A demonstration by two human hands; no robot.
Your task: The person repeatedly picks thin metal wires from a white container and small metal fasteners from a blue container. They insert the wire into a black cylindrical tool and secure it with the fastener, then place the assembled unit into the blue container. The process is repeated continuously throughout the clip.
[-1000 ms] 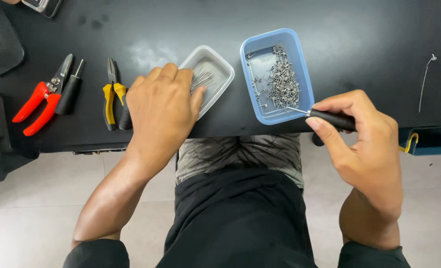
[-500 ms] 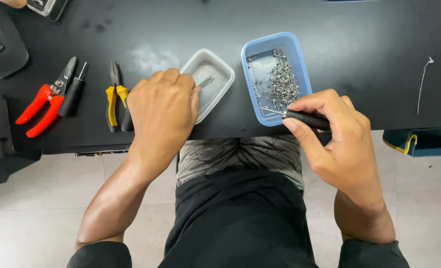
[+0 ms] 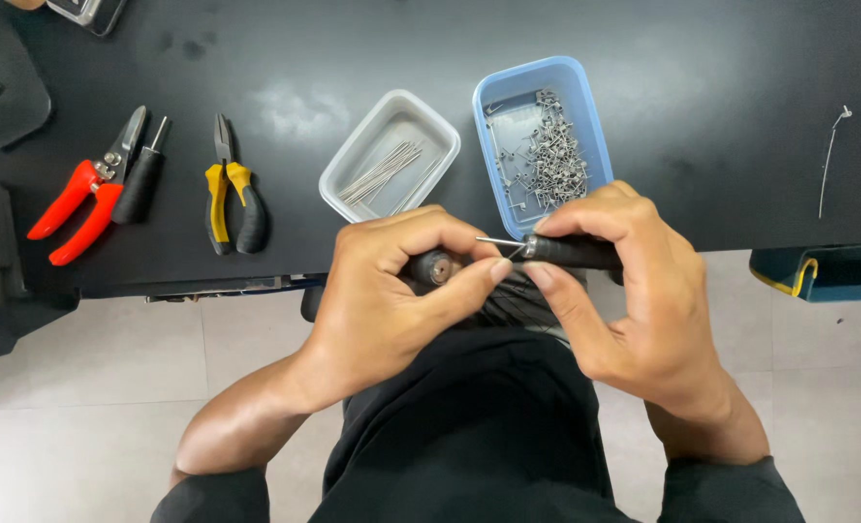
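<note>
My left hand is closed around a dark round-ended tool, centre of frame, just below the front edge of the black worktop. My right hand is clamped on a black-handled tool, thumb and fingers wrapped round it. A thin metal pin sticks out of its left end toward my left fingertips. Both hands are close together, fingertips nearly touching over the pin.

Upper centre: blue tray holding a heap of small bent wire pieces, right above my right hand. Just left of it, a clear tray with straight wire lengths lying diagonal.

Left side of worktop: yellow-handled pliers, a black-handled screwdriver beside red-handled cutters, the two touching or nearly so. Far right: a loose thin wire lying alone. Right edge, below the worktop: a dark teal object with a yellow cable.
</note>
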